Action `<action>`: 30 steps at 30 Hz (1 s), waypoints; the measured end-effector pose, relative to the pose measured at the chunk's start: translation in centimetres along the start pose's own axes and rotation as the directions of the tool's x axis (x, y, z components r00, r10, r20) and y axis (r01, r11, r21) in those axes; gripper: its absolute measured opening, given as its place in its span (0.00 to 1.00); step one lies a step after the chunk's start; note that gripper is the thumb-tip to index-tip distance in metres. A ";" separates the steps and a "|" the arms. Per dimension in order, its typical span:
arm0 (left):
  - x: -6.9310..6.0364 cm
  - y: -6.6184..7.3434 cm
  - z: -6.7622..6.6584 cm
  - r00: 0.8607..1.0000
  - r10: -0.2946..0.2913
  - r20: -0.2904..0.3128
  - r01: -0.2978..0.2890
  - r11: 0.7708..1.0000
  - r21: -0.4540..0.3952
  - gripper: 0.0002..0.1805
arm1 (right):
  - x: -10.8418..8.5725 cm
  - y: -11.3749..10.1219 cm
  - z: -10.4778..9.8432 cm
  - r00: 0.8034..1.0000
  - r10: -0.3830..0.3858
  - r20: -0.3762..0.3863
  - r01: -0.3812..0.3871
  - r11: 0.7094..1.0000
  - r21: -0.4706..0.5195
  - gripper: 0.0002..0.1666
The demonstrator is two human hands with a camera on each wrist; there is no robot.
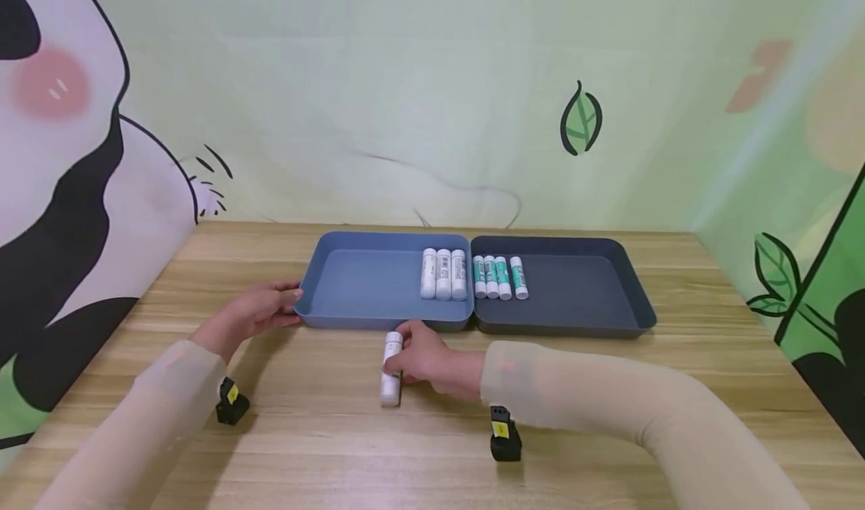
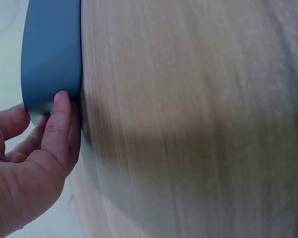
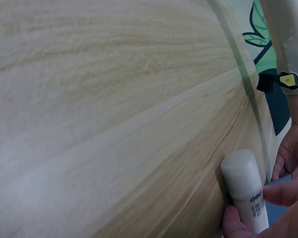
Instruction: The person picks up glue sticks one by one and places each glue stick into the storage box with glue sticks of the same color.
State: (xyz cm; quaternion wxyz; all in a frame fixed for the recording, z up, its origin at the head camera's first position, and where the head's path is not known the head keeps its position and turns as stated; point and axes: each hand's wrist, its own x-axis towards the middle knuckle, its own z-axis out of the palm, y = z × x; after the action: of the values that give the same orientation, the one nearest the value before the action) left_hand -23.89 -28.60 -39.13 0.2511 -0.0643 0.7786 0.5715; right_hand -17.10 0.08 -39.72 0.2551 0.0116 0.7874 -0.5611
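Note:
A white cylindrical bottle marked deli [image 3: 244, 181] is pinched between the thumb and fingers of my right hand [image 1: 426, 356], in front of the blue tray [image 1: 365, 318]. Whether it touches the table cannot be told. My left hand [image 1: 260, 311] holds the blue tray's near left corner, thumb at the rim and fingers against the outer wall in the left wrist view. Inside that tray, several similar white bottles [image 1: 443, 275] lie side by side along the right wall. The dark grey tray [image 1: 574, 326] contains several green-and-white tubes [image 1: 492, 278], one set slightly apart.
Both trays stand side by side on a wood-grain table [image 1: 304, 442], close to its back edge. Behind rises a pale green wall [image 1: 405, 119] with panda and leaf drawings. Black wrist cameras [image 1: 505, 439] are strapped to both arms.

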 end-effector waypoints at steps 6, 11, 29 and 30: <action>0.1 0.1 -0.2 1.000 0.011 0.005 -0.011 1.000 0.007 0.34 | -0.2 -0.2 0.3 1.000 0.013 -0.018 -0.012 0.997 0.071 0.37; 0.1 -0.1 0.0 1.000 0.009 0.003 -0.009 1.000 -0.004 0.34 | -0.2 0.1 0.5 1.000 0.014 -0.028 -0.011 0.993 0.115 0.39; -0.2 0.1 0.0 1.000 0.002 -0.009 -0.002 1.000 -0.003 0.34 | -1.2 -3.1 -0.7 0.997 0.019 0.081 -0.036 0.978 0.206 0.39; -0.2 0.2 0.1 1.000 0.001 -0.011 -0.001 1.000 -0.005 0.34 | -1.1 -3.4 -0.8 0.996 0.021 0.086 -0.039 0.976 0.214 0.39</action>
State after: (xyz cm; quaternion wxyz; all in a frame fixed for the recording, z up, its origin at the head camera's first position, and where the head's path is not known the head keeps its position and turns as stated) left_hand -23.76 -28.52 -38.92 0.2464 -0.0677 0.7785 0.5733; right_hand -17.45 -0.14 -36.10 0.2935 0.0275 0.7103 -0.6392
